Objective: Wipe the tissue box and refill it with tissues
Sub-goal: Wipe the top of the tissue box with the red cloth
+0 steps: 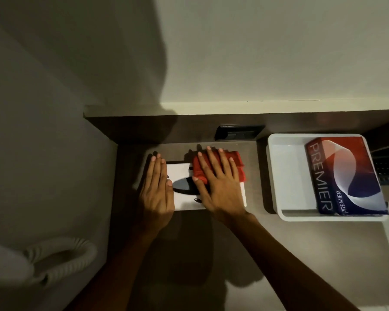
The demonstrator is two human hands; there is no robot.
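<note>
On the bench (245,243), our right hand (218,187) presses a red cloth (238,162) flat on the white tissue box (180,171), fingers spread. Our left hand (156,191) steadies the box's left edge, fingers together. The tissue pack (344,176) lies in a white tray (288,171).

One head-worn wide-angle camera looks steeply down and forward onto the desk (245,232) from close above. The wall fills the far upper half of the view. Both forearms enter from the near bottom edge. Straight edges bow toward the borders. No second view is supplied.
</note>
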